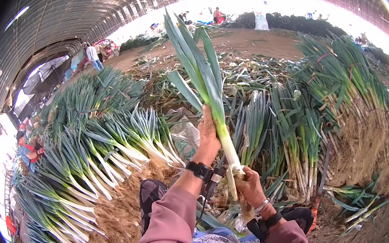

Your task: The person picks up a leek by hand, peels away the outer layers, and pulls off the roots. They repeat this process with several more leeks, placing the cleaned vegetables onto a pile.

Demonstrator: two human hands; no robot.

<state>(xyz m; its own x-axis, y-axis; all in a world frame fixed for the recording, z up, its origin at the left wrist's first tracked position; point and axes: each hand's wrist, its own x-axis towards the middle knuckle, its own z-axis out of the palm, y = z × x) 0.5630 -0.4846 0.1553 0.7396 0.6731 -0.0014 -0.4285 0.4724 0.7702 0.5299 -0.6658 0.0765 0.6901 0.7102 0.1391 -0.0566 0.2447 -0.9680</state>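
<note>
A large leek (226, 142) slants across the middle of the head view, its broad green leaves pointing up and away and its white shank toward me. My left hand (208, 130) is closed round it where green turns to white. Lower down, my right hand (250, 188) is closed at the root end, with fingers pinched on a strip of outer skin that hangs loose from the shank. Pale roots dangle under the right hand. Both wrists wear black bands, with a small device at the left one.
Rows of leeks (88, 167) with white shanks lie to my left, roots toward me. Uncleaned leeks (300, 138) stand ahead, and tied bundles (356, 87) with earthy roots are piled at right. Leaf scraps (248, 70) cover the soil beyond. Several people work farther off near a white sack (260, 21).
</note>
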